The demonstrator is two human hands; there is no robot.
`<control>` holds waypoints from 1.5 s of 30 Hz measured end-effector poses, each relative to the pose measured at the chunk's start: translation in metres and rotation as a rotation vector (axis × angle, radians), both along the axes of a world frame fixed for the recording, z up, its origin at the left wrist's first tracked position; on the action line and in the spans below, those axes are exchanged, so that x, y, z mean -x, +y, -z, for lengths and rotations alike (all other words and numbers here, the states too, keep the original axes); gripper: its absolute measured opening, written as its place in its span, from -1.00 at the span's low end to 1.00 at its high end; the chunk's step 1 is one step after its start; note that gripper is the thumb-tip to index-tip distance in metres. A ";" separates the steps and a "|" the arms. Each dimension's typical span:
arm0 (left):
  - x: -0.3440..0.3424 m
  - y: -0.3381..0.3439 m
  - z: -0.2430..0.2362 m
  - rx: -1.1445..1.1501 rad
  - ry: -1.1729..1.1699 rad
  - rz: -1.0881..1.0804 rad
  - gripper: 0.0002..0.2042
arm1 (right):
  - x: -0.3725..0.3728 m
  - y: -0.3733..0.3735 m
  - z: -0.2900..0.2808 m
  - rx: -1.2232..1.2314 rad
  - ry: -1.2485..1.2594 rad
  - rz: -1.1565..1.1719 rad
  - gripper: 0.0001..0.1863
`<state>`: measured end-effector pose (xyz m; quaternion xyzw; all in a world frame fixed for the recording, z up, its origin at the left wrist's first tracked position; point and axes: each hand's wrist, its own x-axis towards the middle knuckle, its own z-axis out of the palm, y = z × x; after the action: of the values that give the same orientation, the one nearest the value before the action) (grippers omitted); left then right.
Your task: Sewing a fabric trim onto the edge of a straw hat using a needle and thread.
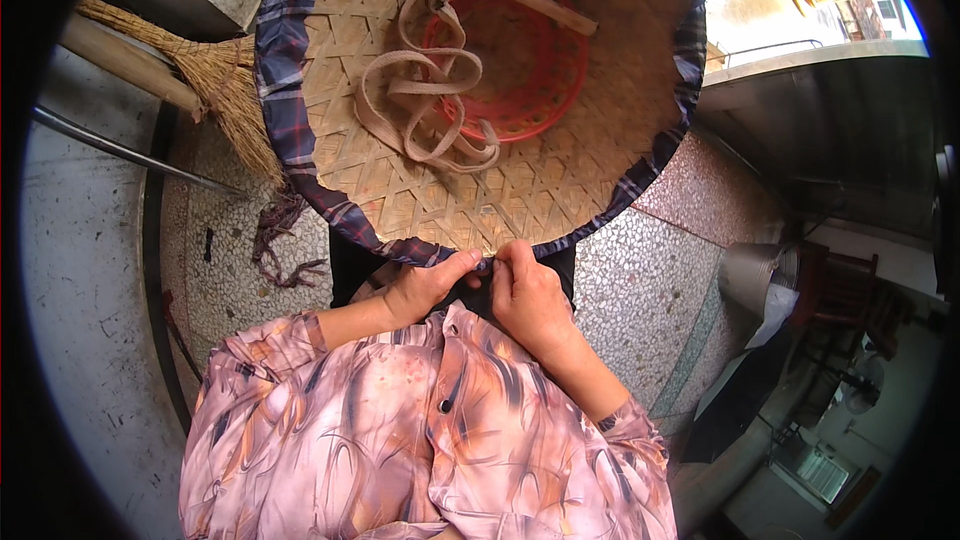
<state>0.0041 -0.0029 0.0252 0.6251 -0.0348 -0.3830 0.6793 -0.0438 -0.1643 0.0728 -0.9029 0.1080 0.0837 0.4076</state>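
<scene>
A large round woven bamboo basket [400, 195] rests in front of me, its rim wrapped in dark plaid cloth [283, 80]. At the rim's near edge my left hand [433, 285] is closed, thumb and fingers pinching the cloth. Right beside it, my right hand [527, 295] pinches at the same edge; whether it holds a needle or thread is too small to tell. Inside the basket lie a red plastic basket [560, 100] and a loosely coiled pale fabric strap [462, 80], partly over the red one.
A straw broom [215, 80] leans at the left, near a metal rod [130, 152]. Dark tangled cloth strips [280, 235] lie on the speckled floor [640, 290]. To the right are a metal bucket [750, 275], a dark red wooden chair [835, 285] and a dark counter [830, 120].
</scene>
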 end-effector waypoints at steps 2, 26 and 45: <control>0.002 0.000 0.002 0.009 0.003 0.006 -0.71 | 0.001 -0.002 -0.002 -0.009 0.030 0.000 -0.86; 0.001 0.006 0.015 -0.126 -0.472 0.116 -0.77 | -0.029 -0.017 -0.037 0.252 0.218 -0.349 -0.83; -0.008 0.003 0.012 -0.186 -0.966 0.044 -0.89 | -0.066 -0.002 -0.012 0.294 0.162 -0.313 -0.78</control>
<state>0.0116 -0.0003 0.0127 0.7884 -0.3246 -0.0652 0.5184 0.0222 -0.1665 0.0851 -0.9487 0.0101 0.2013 0.2436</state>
